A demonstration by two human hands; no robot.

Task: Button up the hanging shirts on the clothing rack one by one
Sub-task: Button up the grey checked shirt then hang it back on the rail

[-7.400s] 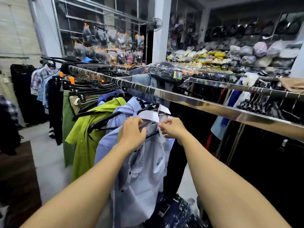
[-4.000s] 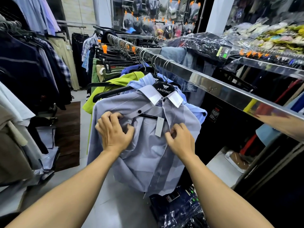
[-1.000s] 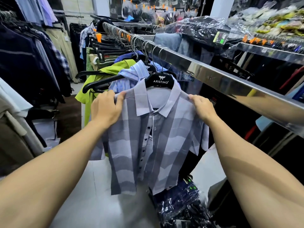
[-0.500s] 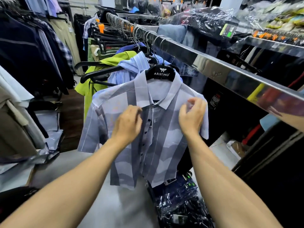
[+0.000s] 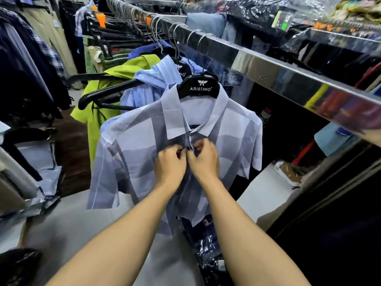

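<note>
Head view is showing the left hand (image 5: 170, 162) and right hand (image 5: 204, 159) pinching the placket of the grey checked shirt (image 5: 134, 145), hanging mid-frame; soft, light cloth, best gripped beside each button.

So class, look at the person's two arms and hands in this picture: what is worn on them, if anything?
Nothing shows: the left hand and right hand are bare, with no gloves, rings or watch visible, and both forearms are uncovered, with no sleeve in view.

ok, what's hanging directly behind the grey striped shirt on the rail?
Behind the grey striped shirt hangs a light blue shirt, then a lime green one. Their fronts and buttons are covered.
</note>
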